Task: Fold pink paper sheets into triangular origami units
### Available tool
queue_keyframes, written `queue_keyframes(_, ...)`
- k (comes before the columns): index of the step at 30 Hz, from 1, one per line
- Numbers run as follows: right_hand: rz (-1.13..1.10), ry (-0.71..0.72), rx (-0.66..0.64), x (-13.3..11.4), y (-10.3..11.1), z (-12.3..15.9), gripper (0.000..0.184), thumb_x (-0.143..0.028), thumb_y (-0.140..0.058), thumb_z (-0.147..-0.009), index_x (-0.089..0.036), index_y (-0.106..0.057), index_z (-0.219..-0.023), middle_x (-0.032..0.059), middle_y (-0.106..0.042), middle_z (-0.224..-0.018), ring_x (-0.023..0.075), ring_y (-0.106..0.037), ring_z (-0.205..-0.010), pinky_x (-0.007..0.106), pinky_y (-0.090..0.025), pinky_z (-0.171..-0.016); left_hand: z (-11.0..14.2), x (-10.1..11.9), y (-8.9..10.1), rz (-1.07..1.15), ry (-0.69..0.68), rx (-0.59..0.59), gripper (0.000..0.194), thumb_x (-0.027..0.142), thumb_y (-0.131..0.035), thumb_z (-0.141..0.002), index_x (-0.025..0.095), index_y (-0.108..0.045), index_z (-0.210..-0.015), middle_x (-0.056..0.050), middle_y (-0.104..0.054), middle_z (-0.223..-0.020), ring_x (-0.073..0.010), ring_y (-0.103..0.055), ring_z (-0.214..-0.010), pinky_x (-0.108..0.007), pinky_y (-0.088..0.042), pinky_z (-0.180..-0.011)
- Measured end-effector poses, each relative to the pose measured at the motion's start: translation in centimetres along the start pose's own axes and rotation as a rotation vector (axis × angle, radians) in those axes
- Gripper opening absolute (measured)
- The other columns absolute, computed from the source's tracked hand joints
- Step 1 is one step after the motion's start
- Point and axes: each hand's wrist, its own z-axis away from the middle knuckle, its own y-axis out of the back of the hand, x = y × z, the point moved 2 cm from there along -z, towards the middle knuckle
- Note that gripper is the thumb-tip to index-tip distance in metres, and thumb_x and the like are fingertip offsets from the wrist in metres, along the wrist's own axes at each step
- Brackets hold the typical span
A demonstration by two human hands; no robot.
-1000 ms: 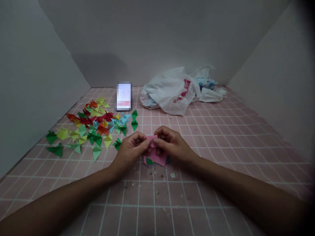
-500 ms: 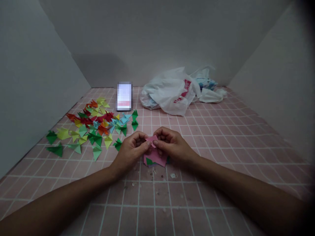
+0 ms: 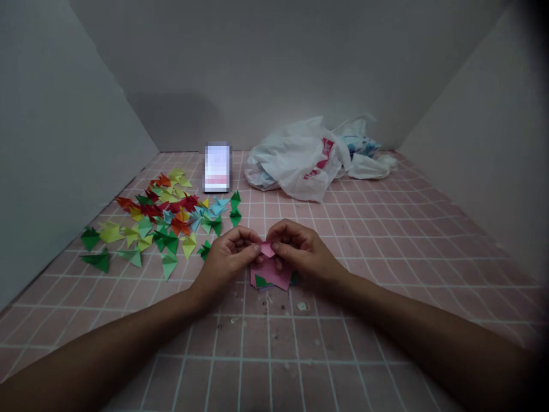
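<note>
Between my two hands is a small folded piece of pink origami paper [image 3: 267,249]. My left hand [image 3: 234,254] pinches its left corner between thumb and fingers. On the opposite corner, my right hand [image 3: 298,249] has the same kind of pinch. Just beneath lies a stack of paper sheets [image 3: 274,274], pink on top with a bit of green showing at its lower edge; my hands hide its upper part. To the left spreads a group of folded paper cranes [image 3: 165,240] in green, yellow, red, orange and light blue.
A phone with a lit, blurred screen [image 3: 217,167] stands behind the cranes. White plastic bags [image 3: 295,157] lie crumpled near the back wall. Pink tiled cloth [image 3: 386,343] covers the surface, with pale walls on three sides and small marks near the stack.
The pink paper has turned from a tilted, larger shape to a smaller one with its point facing down. Both hands have risen slightly, still holding it.
</note>
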Motion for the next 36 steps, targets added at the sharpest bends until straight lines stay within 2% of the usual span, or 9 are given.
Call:
queue_keyframes(10, -0.102, 0.008, 0.022, 0.22, -0.08, 0.05, 0.003, -0.019, -0.064, -0.08, -0.019, -0.063, -0.082, -0.0051, -0.06, -0.061, 0.009, -0.056, -0.048, 0.021, -0.042, -0.049, 0.27, 0.34, 0.11, -0.017, -0.058, 0.008, 0.008, 0.021, -0.071, -0.076, 0.015, -0.066, -0.08, 0.001, -0.068, -0.068, -0.0102, -0.065, -0.063, -0.021, -0.052, -0.064)
queue_keyframes(15, -0.069, -0.011, 0.041, 0.06, -0.19, 0.16, 0.0, -0.017, -0.063, -0.078, -0.017, -0.062, -0.077, -0.0047, -0.06, -0.055, 0.0088, -0.055, -0.048, 0.021, -0.042, -0.05, 0.43, 0.74, -0.03, -0.062, -0.085, -0.008, 0.009, 0.021, -0.07, -0.076, 0.015, -0.066, -0.079, 0.002, -0.067, -0.067, -0.0094, -0.064, -0.062, -0.019, -0.052, -0.062)
queue_keyframes(22, -0.048, -0.001, 0.037, -0.12, -0.24, 0.13, 0.007, -0.019, -0.064, -0.078, -0.018, -0.059, -0.083, -0.0054, -0.06, -0.058, 0.0089, -0.056, -0.048, 0.02, -0.042, -0.047, 0.38, 0.83, -0.21, -0.103, -0.121, -0.017, 0.007, 0.02, -0.069, -0.075, 0.014, -0.067, -0.079, 0.002, -0.066, -0.068, -0.0085, -0.062, -0.062, -0.018, -0.051, -0.061)
queue_keyframes(36, -0.054, 0.002, 0.014, 0.04, -0.39, 0.07, 0.004, -0.019, -0.062, -0.079, -0.019, -0.058, -0.081, -0.0052, -0.06, -0.057, 0.009, -0.056, -0.048, 0.021, -0.042, -0.049, 0.5, 0.94, -0.15, -0.175, -0.172, -0.022, 0.009, 0.023, -0.07, -0.079, 0.014, -0.07, -0.079, 0.0, -0.068, -0.071, -0.0095, -0.062, -0.064, -0.019, -0.051, -0.062)
